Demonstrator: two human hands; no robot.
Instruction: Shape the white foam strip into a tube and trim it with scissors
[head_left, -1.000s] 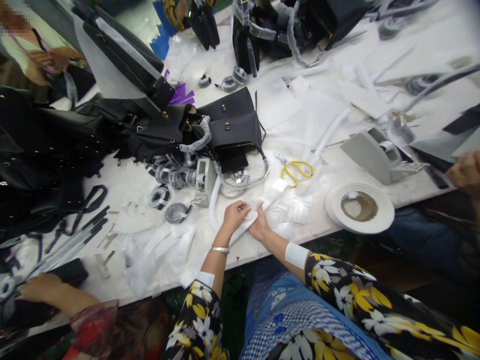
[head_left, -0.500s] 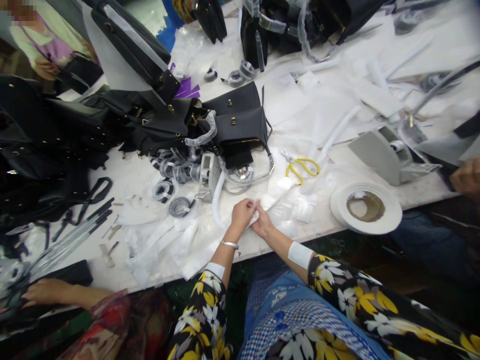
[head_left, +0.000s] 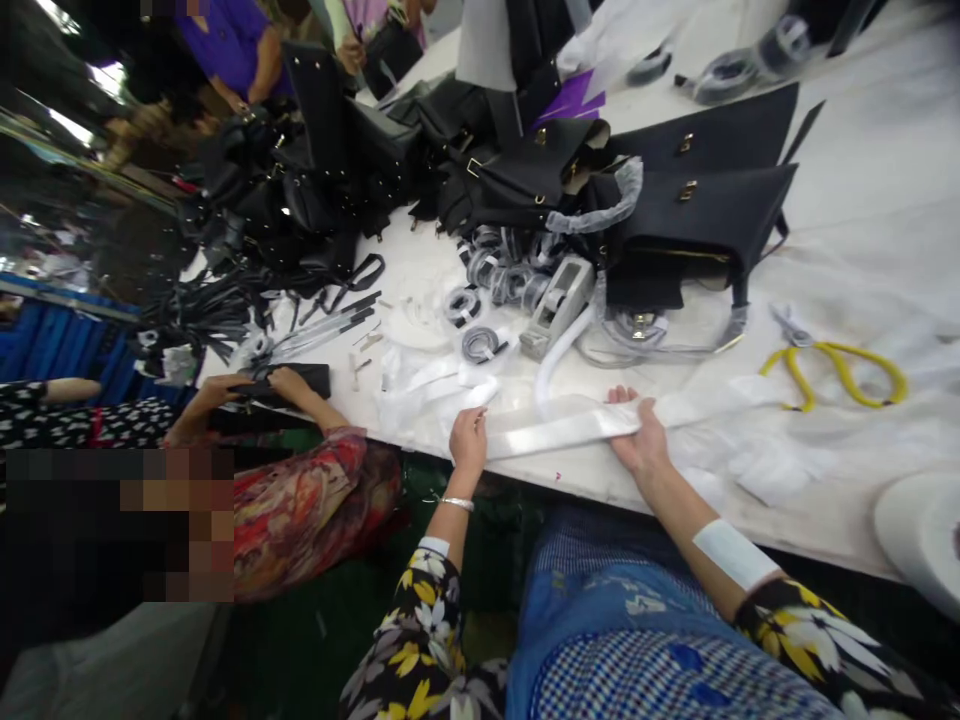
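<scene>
A white, shiny plastic strip (head_left: 551,430) is stretched low over the table's front edge between my hands. My left hand (head_left: 469,440) is closed at the strip's left end. My right hand (head_left: 637,435) grips the strip farther right, thumb on one side and fingers on the other; a pale length trails past it. Beyond the strip lie a curved white tube (head_left: 561,352) and a grey tape dispenser (head_left: 556,308). To the right rest yellow-handled scissors (head_left: 832,365). A black handbag (head_left: 694,225) with a wrapped handle lies behind.
Coiled, wrapped straps (head_left: 484,345) lie left of the dispenser. A big white roll (head_left: 926,540) stands at the right edge. Black bags (head_left: 300,200) are heaped at the back left. A co-worker's hand (head_left: 296,385) holds a black piece at the left.
My hands have moved apart, drawing the strip out between them. The view has swung left, so the table's things appear farther right and a co-worker at the left shows more.
</scene>
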